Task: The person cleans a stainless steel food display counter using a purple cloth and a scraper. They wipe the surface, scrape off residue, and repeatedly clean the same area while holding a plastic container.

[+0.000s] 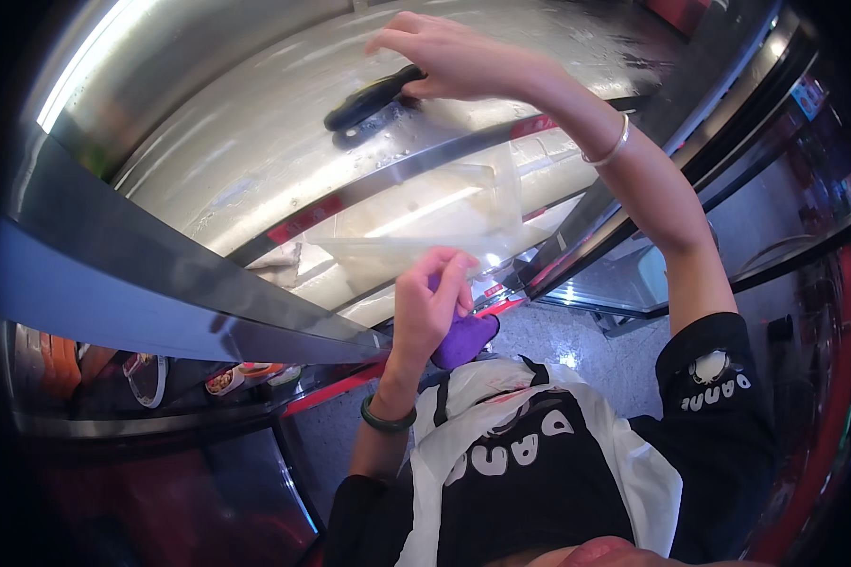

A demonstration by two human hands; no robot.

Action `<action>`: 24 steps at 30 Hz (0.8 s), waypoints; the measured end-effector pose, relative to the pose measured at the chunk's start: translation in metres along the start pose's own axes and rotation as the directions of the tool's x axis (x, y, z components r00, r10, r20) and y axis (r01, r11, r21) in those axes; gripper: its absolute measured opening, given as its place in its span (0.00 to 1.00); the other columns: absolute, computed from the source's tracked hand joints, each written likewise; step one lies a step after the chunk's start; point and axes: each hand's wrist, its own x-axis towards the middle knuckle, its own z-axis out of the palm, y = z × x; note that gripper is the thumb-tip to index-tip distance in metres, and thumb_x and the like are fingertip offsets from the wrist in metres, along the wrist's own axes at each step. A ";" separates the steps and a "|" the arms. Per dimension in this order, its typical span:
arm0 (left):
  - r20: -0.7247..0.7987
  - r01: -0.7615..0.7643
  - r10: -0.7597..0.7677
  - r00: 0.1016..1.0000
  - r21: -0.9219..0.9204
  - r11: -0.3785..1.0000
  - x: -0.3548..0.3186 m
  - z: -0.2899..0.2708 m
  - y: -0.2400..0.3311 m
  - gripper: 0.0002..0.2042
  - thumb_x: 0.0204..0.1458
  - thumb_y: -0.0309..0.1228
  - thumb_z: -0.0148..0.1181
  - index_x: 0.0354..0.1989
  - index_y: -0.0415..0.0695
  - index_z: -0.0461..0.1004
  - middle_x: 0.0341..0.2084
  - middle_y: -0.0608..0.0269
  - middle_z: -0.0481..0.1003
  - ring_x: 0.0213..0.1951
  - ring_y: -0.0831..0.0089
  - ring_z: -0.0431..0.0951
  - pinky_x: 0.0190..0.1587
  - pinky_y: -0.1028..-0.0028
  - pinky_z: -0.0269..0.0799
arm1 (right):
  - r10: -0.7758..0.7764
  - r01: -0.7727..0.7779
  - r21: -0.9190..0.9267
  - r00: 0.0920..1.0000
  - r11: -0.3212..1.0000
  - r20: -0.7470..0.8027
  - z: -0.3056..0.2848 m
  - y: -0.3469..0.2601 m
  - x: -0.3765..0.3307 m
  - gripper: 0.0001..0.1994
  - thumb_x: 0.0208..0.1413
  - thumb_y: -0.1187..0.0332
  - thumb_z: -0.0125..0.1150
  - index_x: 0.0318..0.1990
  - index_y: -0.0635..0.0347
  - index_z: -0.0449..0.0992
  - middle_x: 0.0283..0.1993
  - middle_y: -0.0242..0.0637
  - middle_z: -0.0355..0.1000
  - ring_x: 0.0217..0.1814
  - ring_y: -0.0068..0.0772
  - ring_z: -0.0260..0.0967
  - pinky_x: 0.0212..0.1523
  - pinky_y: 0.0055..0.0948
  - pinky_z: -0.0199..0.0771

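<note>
Head view: black-and-yellow handled tool [373,100] on wet steel surface [236,170]; right hand [454,61] at its end, fingers part-spread — cannot tell if gripping. Left hand [427,302] pinches purple cloth [468,342]. Working tool well probably wants whole-palm grip, flat contact, even pressure — cloth clear of strokes. Translucent plastic tray [507,194]: contents unclear. Bowl [236,379], lower left: brownish bits inside.

Got a bright light strip [90,62] glaring well left of the right hand [425,55]. Floor [574,357] right of the left hand [431,300] is grey and kinda shiny, plus there's a dark reddish panel [175,501] down and left of that hand.
</note>
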 end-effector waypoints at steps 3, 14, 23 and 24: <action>-0.101 -0.082 0.076 0.992 -0.061 0.995 -0.005 -0.001 0.028 0.07 0.60 0.26 0.51 0.35 0.37 0.74 0.13 0.68 0.69 0.16 0.85 0.66 0.20 0.84 0.59 | -0.142 0.161 0.063 0.961 0.985 -0.239 0.004 -0.030 -0.054 0.17 0.52 0.71 0.60 0.50 0.58 0.70 0.51 0.42 0.67 0.53 0.45 0.66 0.55 0.37 0.67; -0.191 -0.601 0.785 0.589 0.547 0.583 0.034 0.028 0.083 0.06 0.57 0.30 0.54 0.35 0.39 0.71 0.20 0.62 0.74 0.19 0.75 0.73 0.23 0.78 0.68 | 0.279 -0.249 0.779 0.955 0.575 0.100 0.040 -0.121 -0.211 0.33 0.51 0.70 0.65 0.64 0.58 0.58 0.59 0.46 0.64 0.54 0.35 0.68 0.53 0.33 0.72; -0.099 0.157 0.220 0.971 0.952 -0.263 0.124 -0.020 0.139 0.19 0.52 0.43 0.59 0.50 0.46 0.73 0.39 0.52 0.78 0.41 0.53 0.78 0.42 0.60 0.71 | 0.645 -0.418 0.754 0.764 0.507 -0.009 -0.008 -0.049 -0.359 0.12 0.57 0.79 0.55 0.49 0.66 0.73 0.41 0.37 0.75 0.42 0.25 0.74 0.46 0.23 0.74; -0.051 0.137 0.275 0.960 0.943 -0.305 0.124 -0.020 0.143 0.19 0.53 0.43 0.59 0.50 0.46 0.72 0.39 0.52 0.78 0.42 0.53 0.78 0.42 0.60 0.72 | 0.652 -0.399 0.717 0.752 0.572 -0.101 -0.014 -0.035 -0.384 0.12 0.56 0.78 0.56 0.49 0.65 0.74 0.40 0.37 0.76 0.42 0.24 0.74 0.45 0.23 0.74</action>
